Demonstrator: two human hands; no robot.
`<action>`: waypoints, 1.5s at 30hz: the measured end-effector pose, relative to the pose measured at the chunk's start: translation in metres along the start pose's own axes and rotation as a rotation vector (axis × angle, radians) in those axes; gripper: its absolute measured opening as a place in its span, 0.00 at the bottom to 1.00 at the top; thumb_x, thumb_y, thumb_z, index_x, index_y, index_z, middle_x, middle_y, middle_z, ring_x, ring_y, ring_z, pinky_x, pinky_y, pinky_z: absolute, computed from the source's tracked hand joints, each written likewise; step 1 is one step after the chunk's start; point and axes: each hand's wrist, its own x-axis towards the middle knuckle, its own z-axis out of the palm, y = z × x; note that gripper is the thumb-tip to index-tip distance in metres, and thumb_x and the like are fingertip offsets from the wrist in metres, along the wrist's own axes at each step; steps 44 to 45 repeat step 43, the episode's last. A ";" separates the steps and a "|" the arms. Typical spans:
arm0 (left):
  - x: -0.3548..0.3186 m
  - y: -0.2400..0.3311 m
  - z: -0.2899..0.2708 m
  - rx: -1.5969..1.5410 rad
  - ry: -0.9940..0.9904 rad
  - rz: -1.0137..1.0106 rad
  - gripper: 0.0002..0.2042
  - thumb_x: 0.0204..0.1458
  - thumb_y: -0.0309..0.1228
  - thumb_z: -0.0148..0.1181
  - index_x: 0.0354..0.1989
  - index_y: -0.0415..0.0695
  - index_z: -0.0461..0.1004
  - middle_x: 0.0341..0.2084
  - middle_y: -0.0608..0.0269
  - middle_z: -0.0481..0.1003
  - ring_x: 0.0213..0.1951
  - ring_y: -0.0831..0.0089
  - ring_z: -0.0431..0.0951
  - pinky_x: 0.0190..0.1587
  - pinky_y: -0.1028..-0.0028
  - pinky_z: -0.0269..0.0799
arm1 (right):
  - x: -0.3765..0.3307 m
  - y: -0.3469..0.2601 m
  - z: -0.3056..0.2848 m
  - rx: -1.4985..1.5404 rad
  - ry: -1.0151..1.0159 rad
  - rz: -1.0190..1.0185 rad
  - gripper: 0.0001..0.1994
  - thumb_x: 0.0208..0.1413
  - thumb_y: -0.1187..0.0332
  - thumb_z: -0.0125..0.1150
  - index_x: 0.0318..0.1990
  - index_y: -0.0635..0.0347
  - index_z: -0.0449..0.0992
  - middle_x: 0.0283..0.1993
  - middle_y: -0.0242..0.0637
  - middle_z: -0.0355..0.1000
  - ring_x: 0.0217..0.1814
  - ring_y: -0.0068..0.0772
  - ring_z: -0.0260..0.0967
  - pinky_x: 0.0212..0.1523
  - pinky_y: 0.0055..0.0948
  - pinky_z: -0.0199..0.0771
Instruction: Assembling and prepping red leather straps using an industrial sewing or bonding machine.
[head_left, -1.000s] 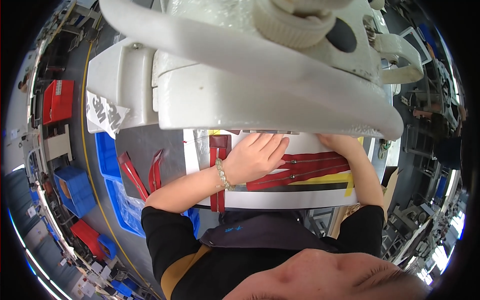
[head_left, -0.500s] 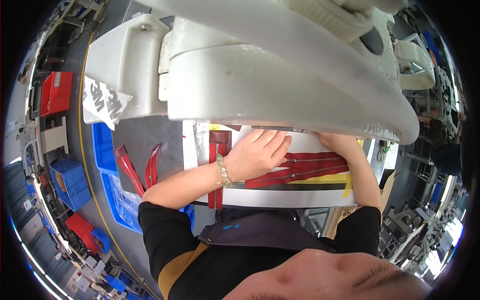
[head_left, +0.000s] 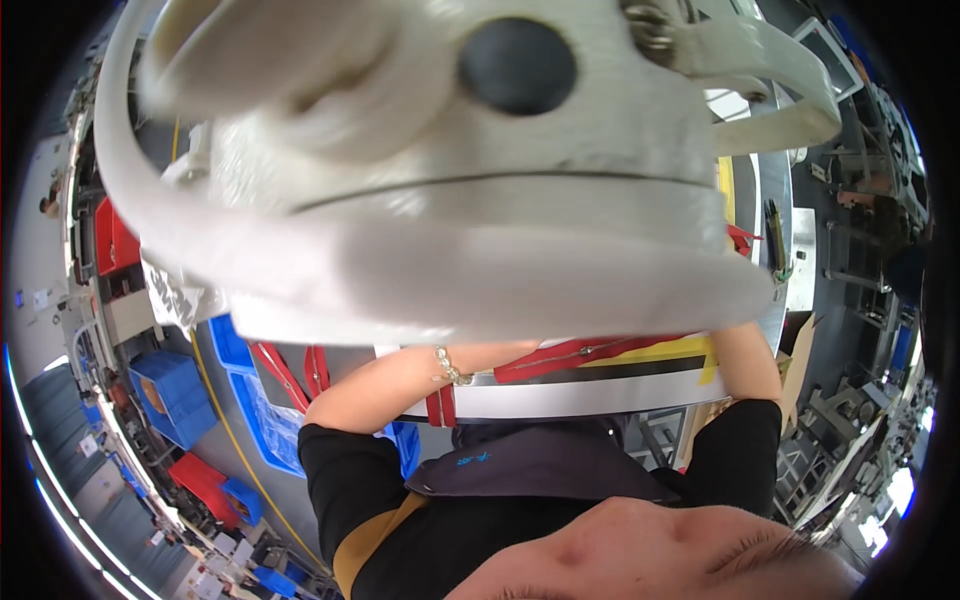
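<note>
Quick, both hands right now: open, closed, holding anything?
Left hand: hidden behind the white machine head; only the forearm with bracelet shows. Cannot tell.
Right hand: also hidden behind it; only the forearm shows. Cannot tell.

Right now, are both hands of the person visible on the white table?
No: the large white sewing machine body covers both hands, and only the forearms, one with a beaded bracelet, show above the table.

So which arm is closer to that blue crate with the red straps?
Left. The left forearm lies right beside the blue crate; the right forearm is at the table's far side. The sewing machine hides both hands.
</note>
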 end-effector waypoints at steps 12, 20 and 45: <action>0.008 0.005 -0.007 -0.028 -0.002 0.023 0.11 0.39 0.33 0.68 0.33 0.46 0.80 0.36 0.65 0.78 0.40 0.72 0.78 0.42 0.73 0.68 | -0.010 0.010 0.018 -0.020 0.168 -0.064 0.11 0.46 0.74 0.54 0.38 0.63 0.76 0.52 0.41 0.72 0.57 0.40 0.68 0.61 0.35 0.66; 0.000 0.009 -0.001 -0.090 0.021 0.003 0.10 0.38 0.33 0.69 0.31 0.47 0.80 0.33 0.66 0.79 0.39 0.72 0.78 0.42 0.75 0.70 | -0.008 0.006 0.017 -0.035 0.211 -0.073 0.10 0.48 0.73 0.54 0.38 0.64 0.76 0.52 0.42 0.72 0.57 0.38 0.68 0.62 0.34 0.66; 0.010 0.004 -0.008 -0.030 0.121 0.180 0.10 0.39 0.31 0.68 0.32 0.44 0.79 0.31 0.65 0.78 0.36 0.72 0.78 0.35 0.75 0.68 | -0.007 -0.011 -0.002 -0.215 -0.077 0.177 0.07 0.42 0.69 0.57 0.31 0.56 0.75 0.50 0.37 0.71 0.58 0.35 0.65 0.64 0.44 0.53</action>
